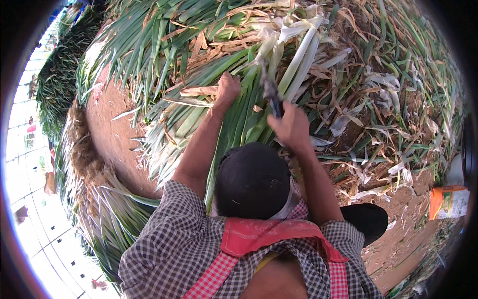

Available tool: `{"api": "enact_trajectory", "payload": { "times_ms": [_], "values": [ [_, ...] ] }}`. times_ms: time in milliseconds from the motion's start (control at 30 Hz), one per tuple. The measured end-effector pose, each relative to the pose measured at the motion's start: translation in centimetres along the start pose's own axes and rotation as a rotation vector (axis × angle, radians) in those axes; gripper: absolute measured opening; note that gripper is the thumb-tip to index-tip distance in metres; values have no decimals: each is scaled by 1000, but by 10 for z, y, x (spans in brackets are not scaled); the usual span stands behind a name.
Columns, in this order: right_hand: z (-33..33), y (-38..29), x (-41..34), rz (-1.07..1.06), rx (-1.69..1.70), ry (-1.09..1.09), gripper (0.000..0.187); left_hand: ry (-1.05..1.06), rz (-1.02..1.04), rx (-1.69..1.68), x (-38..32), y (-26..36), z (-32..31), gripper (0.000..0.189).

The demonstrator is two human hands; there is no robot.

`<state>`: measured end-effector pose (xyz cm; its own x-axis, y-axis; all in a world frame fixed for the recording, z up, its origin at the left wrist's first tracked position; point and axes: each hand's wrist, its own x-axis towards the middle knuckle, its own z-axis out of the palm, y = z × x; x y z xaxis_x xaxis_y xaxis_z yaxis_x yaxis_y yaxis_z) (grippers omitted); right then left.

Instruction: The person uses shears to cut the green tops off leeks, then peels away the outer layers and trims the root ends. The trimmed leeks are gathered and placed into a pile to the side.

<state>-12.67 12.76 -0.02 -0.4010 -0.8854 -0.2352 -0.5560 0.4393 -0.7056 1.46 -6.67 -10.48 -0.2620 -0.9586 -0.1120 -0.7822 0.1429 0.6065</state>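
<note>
My left hand (228,88) is curled on long green leek leaves (239,104), with a dry brown leaf (198,91) against its wrist side. To its right, my right hand (291,125) grips the dark handle of a tool (274,104), which looks like a knife. Its dirty, narrow front part is blurred and points up towards the pale leek stalks (265,50). Thick white stalks (298,59) lie just beyond the tool. The leaves run down between my arms and beside a dark rounded shape near my chest. What my left fingertips pinch is partly hidden.
A large heap of leeks (149,48) lies ahead and to the left. Stripped, dried leaves (358,112) litter the soil at right. Rooted bundles (108,209) are stacked at left beside bare soil (115,138). An orange packet (448,202) lies at the right edge.
</note>
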Motion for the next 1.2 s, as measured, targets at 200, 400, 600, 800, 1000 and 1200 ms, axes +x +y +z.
{"api": "enact_trajectory", "payload": {
  "times_ms": [200, 400, 600, 800, 1000, 1200],
  "values": [
    [13, -1, 20, 25, -80, 135, 35, 11, 48, -23, -6, -5, 11, 35],
    [6, -2, -27, 32, 19, -38, 50, -291, 232, 306, 38, 22, -63, 30],
    [0, -3, -12, 138, 46, 7, 55, 72, 346, 508, 57, 47, -70, 21],
    [7, -20, 36, 112, -52, -138, 47, 11, 218, 478, 36, 12, -23, 59],
    [6, -16, 33, 131, 36, -26, 48, -317, 149, 382, 32, 36, -52, 49],
    [16, -13, 0, 63, 50, 9, 51, -103, 160, 563, -14, 49, -95, 48]
  ]
}}
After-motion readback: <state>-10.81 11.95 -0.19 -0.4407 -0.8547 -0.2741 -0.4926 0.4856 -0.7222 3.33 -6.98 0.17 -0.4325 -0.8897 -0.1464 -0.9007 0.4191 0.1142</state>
